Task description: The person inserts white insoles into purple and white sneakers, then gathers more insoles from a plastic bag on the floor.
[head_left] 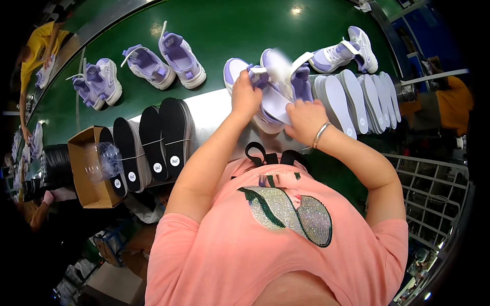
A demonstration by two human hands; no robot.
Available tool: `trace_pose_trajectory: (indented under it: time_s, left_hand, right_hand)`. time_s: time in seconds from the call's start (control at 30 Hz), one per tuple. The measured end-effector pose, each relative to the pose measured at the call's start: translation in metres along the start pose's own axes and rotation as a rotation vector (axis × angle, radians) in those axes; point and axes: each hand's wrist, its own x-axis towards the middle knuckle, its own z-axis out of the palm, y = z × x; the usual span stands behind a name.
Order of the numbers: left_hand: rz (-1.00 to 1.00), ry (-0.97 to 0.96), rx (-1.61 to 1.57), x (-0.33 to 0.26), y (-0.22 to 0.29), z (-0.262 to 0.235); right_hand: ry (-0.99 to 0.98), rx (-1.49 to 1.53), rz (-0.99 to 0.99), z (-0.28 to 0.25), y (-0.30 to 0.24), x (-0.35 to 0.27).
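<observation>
A pale insole (276, 106) slants between the two hands, its near end pinched by the right hand (308, 120); the left hand (246, 98), just beside it, is closed on the upper of a lilac-and-white shoe (236, 70); pale insole stacks (335, 99) line up right of the right hand; black insole bundles (171, 122) lie left of the left hand, a cardboard box (82, 188) beyond them; ahead of both hands spreads the green worktop (229, 30).

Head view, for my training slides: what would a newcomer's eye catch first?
Probably the glittering beadwork on the salmon shirt, lower centre. Above, the left hand touches a lilac-and-white sneaker, the right hand a pale insole. Black insole stacks lie left.
</observation>
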Motion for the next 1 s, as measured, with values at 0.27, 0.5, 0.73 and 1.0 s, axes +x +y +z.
trace_pose_trajectory:
  time_s: [0.27, 0.5, 0.73, 1.0]
  left_hand:
    - [0.059, -0.072, -0.043, -0.005, -0.006, 0.002]
    - [-0.032, -0.077, -0.153, -0.012, 0.003, 0.001]
    - [0.006, -0.079, -0.168, -0.007, -0.009, 0.014]
    - [0.016, -0.141, -0.086, -0.007, 0.008, 0.010]
  right_hand:
    - [0.072, 0.101, -0.162, 0.042, -0.010, 0.057]
    - [-0.238, 0.184, -0.091, 0.042, -0.010, 0.075]
    - [-0.591, 0.037, -0.230, 0.048, -0.004, 0.104]
    - [-0.362, 0.115, 0.028, 0.048, -0.004, 0.086]
